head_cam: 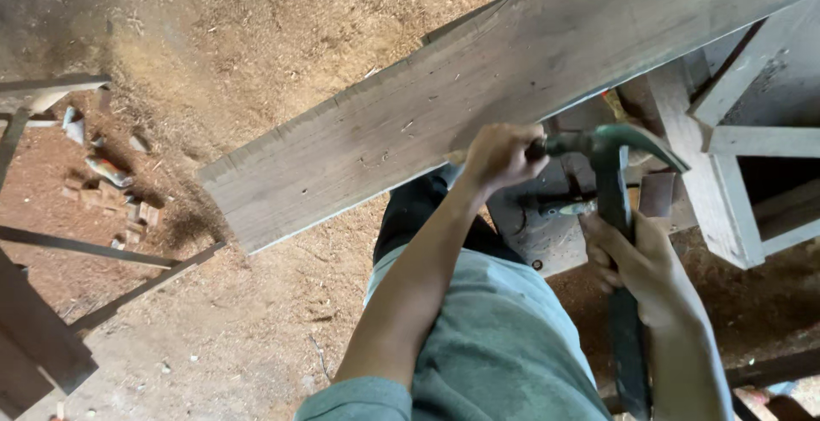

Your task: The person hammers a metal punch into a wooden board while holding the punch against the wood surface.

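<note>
at the plank's near edge: both hands busy, sawdust floor far below.
plank (478,88): long grey board, running from lower left up to upper right, resting on a pale wooden frame (726,173) at its right end.
hammer (617,207): green claw hammer just below the plank's near edge, head up by the edge, handle running down and away from the plank.
left hand (498,158): closed into a fist right at the plank's edge, pinching something small and dark beside the hammer head; too hidden to say what.
right hand (639,263): wrapped tight round the hammer handle, a little below the head, well under the plank.
left arm pose: forearm stretched up from the green shirt (504,336) to the plank, wrist bent slightly in.
right arm pose: forearm raised from below, wrist cocked, thumb side toward the plank.
risk, fingers: left fist very near the hammer head; likely to get struck or pinched on a slip.
risk, plank: left end overhanging free; could tip or shift under a hard pull.
risk, grip: short hold near the head, less control of the swing.
risk, footing: loose sawdust and scraps (107,169) left of the plank, slippery underfoot.
</note>
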